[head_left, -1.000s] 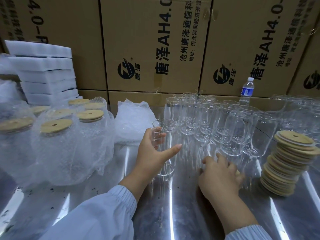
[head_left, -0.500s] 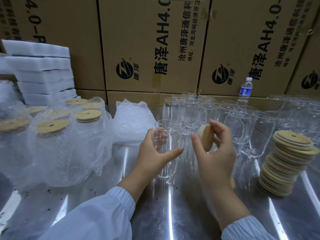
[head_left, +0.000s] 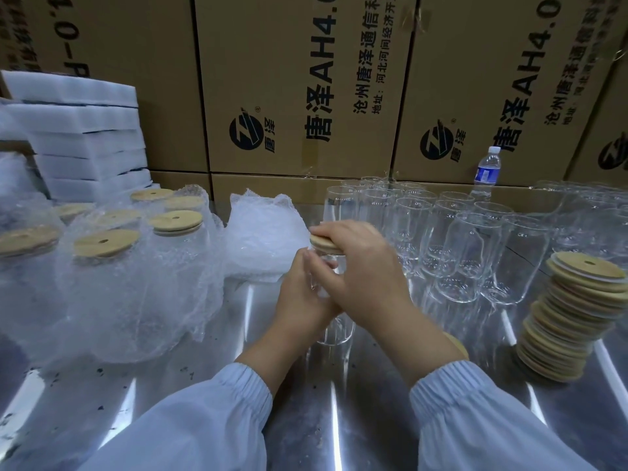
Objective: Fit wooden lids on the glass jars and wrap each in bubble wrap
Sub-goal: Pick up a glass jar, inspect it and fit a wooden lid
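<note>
Head camera: a right hand (head_left: 356, 263) sets a wooden lid (head_left: 321, 244) on a glass jar (head_left: 334, 331) that a left hand (head_left: 299, 300) steadies on a steel worktop (head_left: 306, 419).

The right hand grasps the lid, its fingers curved over the top, holding it on the jar's mouth. The left hand grips the jar's upper body. The jar stands upright mid-worktop. Just to its left lies a heap of loose bubble wrap (head_left: 268, 229), and further left a cluster of wrapped jars (head_left: 136, 266) with lids on. Behind and to the right stand rows of empty jars (head_left: 475, 253). A leaning stack of lids (head_left: 577, 317) sits near the right edge. White foam sheets (head_left: 85, 141) are piled far left. A water bottle (head_left: 487, 169) stands at the back against cardboard boxes (head_left: 289, 79).
</note>
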